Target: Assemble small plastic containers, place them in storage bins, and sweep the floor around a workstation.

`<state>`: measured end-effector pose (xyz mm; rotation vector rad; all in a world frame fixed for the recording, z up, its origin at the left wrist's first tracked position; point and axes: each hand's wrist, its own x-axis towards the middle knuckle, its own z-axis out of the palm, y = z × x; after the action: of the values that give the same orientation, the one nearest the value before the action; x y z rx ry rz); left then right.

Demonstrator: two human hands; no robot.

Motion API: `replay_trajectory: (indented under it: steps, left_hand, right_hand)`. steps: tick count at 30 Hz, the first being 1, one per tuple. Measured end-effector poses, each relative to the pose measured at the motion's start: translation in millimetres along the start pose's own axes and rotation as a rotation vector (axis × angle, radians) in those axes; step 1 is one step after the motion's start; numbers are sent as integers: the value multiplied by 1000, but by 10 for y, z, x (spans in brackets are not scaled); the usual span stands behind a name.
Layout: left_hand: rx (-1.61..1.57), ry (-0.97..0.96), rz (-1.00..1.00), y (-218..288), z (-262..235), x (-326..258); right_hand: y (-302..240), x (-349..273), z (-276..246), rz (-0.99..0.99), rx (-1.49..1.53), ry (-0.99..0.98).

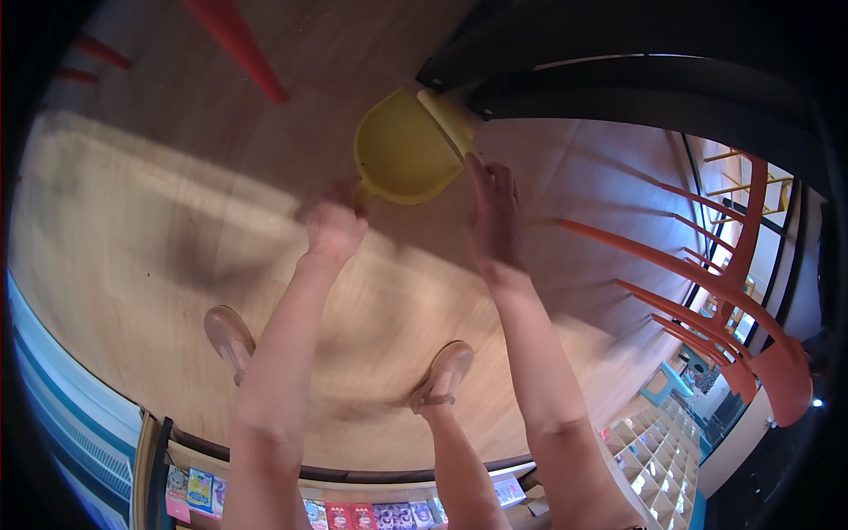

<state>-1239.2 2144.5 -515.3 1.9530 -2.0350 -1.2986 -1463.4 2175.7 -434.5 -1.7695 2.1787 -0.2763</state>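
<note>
1. I have two bare hands in view, and the left hand [337,225] has its fingers curled around the short handle at the near left edge of one yellow dustpan [399,150]
2. The right hand [496,212] has its thumb and fingers closed on the near end of one yellow brush-like piece [439,117] with a pale strip along it; I cannot make out every finger there
3. That makes two yellow things, one per hand: the dustpan sits ahead of and between the hands, its open bowl up, and the brush-like piece lies slantwise along its right side; I cannot tell whether they touch
4. Beneath them I see one wooden floor [115,221], crossed by sunlight and shadow
5. Nearer me stand two tan shoes [449,367], one left and one right, set well apart
6. Far left I count three red legs [234,44] of furniture
7. Far right, two black panels [636,88] reach in, their ends near the brush-like piece
8. To the right are several orange-red chairs [782,375], overlapping too much for me to count
9. Near edge: one low shelf of small colourful packages [352,516], more than five, and near right, one pigeonhole rack [661,455]
</note>
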Motion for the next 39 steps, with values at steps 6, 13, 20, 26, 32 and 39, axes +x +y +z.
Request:
replay_trajectory:
  steps: [6,13,20,26,32,39]
  left_hand:
    - [-7,-9,11,-119,3,16]
    - [29,-87,-7,-64,-61,71]
    - [37,-75,25,-191,-135,75]
    - [79,-46,29,-177,-50,98]
    - [-4,-25,34,-187,-119,56]
    - [-189,-13,87,-332,-179,-438]
  right_hand:
    - [91,-257,-70,-192,240,3]
    - [313,-820,-193,474,200,167]
    - [-198,-755,-304,318,408,2]
    - [83,-468,-62,185,319,142]
    - [-238,-394,42,122,437,-15]
    - [-502,-1098,-486,396,753,-5]
